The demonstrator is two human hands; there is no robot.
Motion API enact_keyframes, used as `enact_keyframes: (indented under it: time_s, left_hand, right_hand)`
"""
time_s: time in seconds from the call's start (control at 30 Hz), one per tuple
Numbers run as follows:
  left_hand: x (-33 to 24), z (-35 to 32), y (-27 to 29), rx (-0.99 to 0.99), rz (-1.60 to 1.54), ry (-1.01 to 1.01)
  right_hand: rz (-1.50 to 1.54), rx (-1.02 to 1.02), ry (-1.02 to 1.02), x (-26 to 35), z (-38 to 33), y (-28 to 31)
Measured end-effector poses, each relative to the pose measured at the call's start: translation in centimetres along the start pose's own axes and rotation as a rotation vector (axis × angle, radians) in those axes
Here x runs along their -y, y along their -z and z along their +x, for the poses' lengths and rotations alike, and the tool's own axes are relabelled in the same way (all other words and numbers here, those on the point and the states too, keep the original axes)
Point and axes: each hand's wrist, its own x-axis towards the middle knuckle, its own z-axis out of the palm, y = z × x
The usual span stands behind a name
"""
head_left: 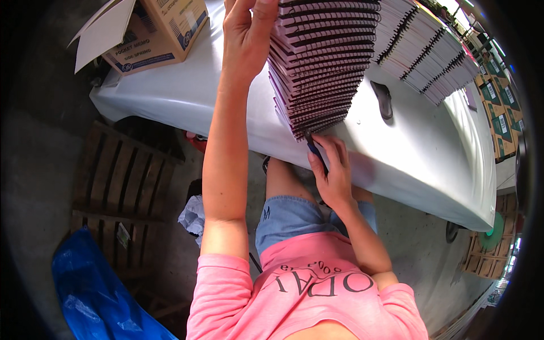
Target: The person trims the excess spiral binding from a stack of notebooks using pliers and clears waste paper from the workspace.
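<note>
Left hand (247,35) presses flat, fingers together, against the upper side of one tall stack of purple-covered, black-spiral-bound notebooks (320,62). Right hand (331,170) is at the stack's foot, fingers closed on a slim dark blue tool (315,151). Behind lie two fanned rows of white spiral notebooks (422,48). All sit on a white-covered table (187,90), the stack close to its near edge. One open cardboard box (158,28) stands left; a wooden pallet (122,181) rests on the concrete floor.

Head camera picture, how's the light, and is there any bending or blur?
Head view: bright daylight glares off the white table cover; the floor and wooden pallet lie in shade; fisheye curves the table edge and blackens the corners; the notebook stack and both hands look sharp.
</note>
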Motion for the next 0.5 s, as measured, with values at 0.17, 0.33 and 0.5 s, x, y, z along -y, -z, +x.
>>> enact_keyframes:
  time_s: [0.17, 0.33, 0.5]
  left_hand:
    - [-0.1, -0.1, 0.0, -0.012, -0.018, 0.029]
    - [0.0, -0.1, -0.2, -0.011, -0.016, 0.01]
    - [0.0, -0.1, 0.0, -0.005, 0.031, -0.003]
  right_hand:
    - [-0.196, 0.01, 0.097, 0.3, 0.4, -0.3]
    - [-0.127, 0.053, 0.034, 0.6, 0.8, -0.5]
    - [0.906, 0.363, -0.908, 1.5, 1.8, 0.9]
